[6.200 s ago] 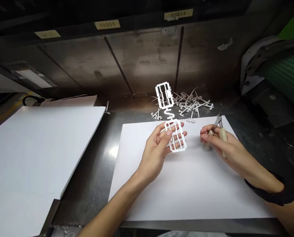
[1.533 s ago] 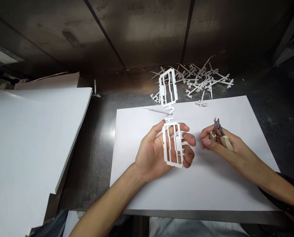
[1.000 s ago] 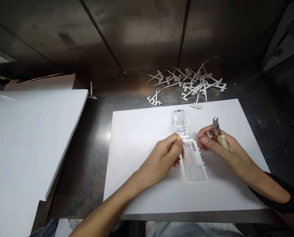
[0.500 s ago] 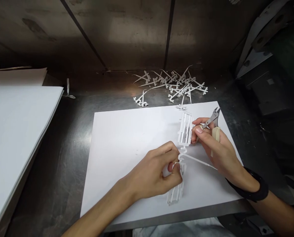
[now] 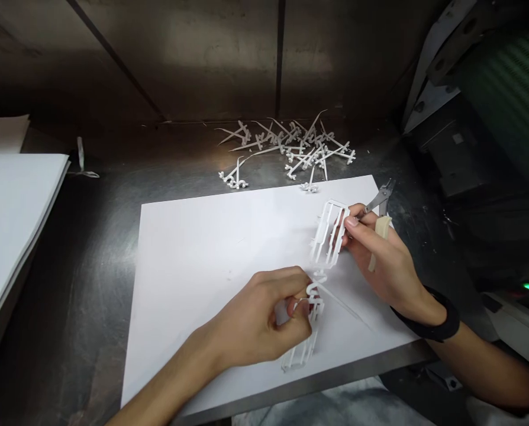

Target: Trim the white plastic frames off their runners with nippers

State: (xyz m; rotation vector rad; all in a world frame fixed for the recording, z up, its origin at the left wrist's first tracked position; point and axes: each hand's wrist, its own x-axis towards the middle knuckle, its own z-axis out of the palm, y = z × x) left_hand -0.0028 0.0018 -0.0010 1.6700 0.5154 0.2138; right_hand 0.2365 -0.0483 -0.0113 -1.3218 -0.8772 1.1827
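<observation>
My left hand [image 5: 264, 313] pinches a slotted white plastic frame [image 5: 297, 355] between thumb and fingers, close to the curved white runner [image 5: 314, 288] at its upper end. From that runner a thin tapered sprue [image 5: 342, 305] points down to the right. Beyond the runner is a second slotted frame [image 5: 320, 234], tilted up from the paper. My right hand [image 5: 382, 251] holds this frame's right edge with thumb and finger. Small metal side cutters [image 5: 382, 198] are tucked in the same hand, jaws pointing away; pale tape [image 5: 381, 228] shows at their handle.
White paper [image 5: 193, 248] lies under both hands on a metal table [image 5: 100, 236]. Behind it is a heap of cut white sprues [image 5: 300, 145]. White sheets [image 5: 16, 207] are stacked at left, near a loose white strip [image 5: 80, 154]. A metal wall [image 5: 211, 59] stands behind.
My right thumb and finger have closed on the upper frame's edge, and that frame is now tilted more. The cutters stay in the right hand; the left keeps its pinch. The view has shifted right.
</observation>
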